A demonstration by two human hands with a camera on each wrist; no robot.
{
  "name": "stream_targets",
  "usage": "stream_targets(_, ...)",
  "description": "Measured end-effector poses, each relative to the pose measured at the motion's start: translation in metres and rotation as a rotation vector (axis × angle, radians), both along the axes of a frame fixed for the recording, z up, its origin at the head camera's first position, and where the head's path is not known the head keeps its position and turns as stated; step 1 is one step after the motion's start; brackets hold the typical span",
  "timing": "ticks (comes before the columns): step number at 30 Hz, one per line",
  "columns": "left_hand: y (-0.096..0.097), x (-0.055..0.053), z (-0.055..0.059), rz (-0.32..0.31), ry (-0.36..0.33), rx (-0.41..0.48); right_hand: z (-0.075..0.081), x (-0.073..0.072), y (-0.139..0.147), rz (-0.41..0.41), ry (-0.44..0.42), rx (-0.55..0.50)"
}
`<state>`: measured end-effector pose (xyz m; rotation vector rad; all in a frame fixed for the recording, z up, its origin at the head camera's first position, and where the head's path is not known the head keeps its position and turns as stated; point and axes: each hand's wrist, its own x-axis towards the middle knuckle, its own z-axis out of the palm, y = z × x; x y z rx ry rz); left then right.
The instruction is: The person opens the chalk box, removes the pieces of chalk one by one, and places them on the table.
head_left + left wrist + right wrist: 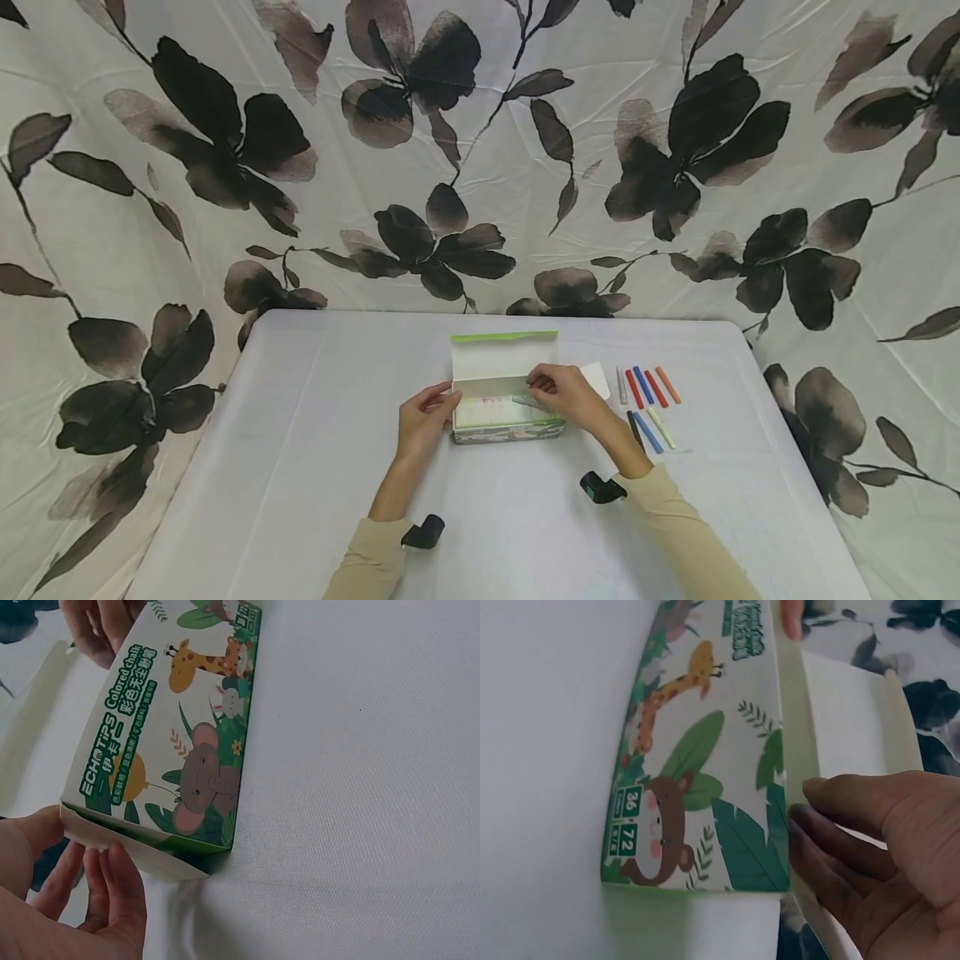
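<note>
A colored chalk box with animal pictures lies on the table, its green-edged lid raised at the back. My left hand pinches the box's left end between thumb and fingers; in the left wrist view a white flap stands out there beside the fingers. Over the right part of the opening is my right hand, fingers bent down at the inside. A greyish strip shows below those fingertips. In the right wrist view the thumb and fingers hide whatever may lie between them.
Right of the box lie several chalk sticks in two rows, among them an orange stick, a black stick and a yellow-green stick. A white flap or card shows behind the right hand. A floral curtain hangs behind the white table.
</note>
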<state>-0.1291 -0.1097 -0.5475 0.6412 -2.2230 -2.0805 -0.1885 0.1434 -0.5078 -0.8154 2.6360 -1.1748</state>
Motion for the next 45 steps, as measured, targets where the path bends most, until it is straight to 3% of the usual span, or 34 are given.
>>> stream_targets(5,-0.001,0.0,-0.002,0.001,0.002,-0.002,-0.002,0.003,-0.015,0.003,0.001,0.154)
stream_targets(12,-0.001,0.001,0.0,-0.007,0.004,-0.002,-0.014,0.007,-0.034,-0.06,0.106,0.427)
stream_targets(19,0.0,0.001,-0.001,-0.003,0.02,0.007,-0.015,0.007,-0.042,-0.081,0.194,0.541)
stream_targets(27,0.0,0.0,-0.002,0.012,0.021,0.002,-0.016,0.007,-0.042,-0.041,0.284,0.557)
stream_targets(37,0.001,0.001,-0.003,0.021,0.028,0.015,-0.018,0.004,-0.036,0.065,0.424,0.598)
stream_targets(41,0.0,0.001,-0.003,0.015,0.026,0.017,-0.016,0.006,-0.032,0.072,0.425,0.566)
stream_targets(45,0.0,0.002,-0.002,0.008,0.021,0.011,-0.011,0.009,-0.029,0.065,0.334,0.509)
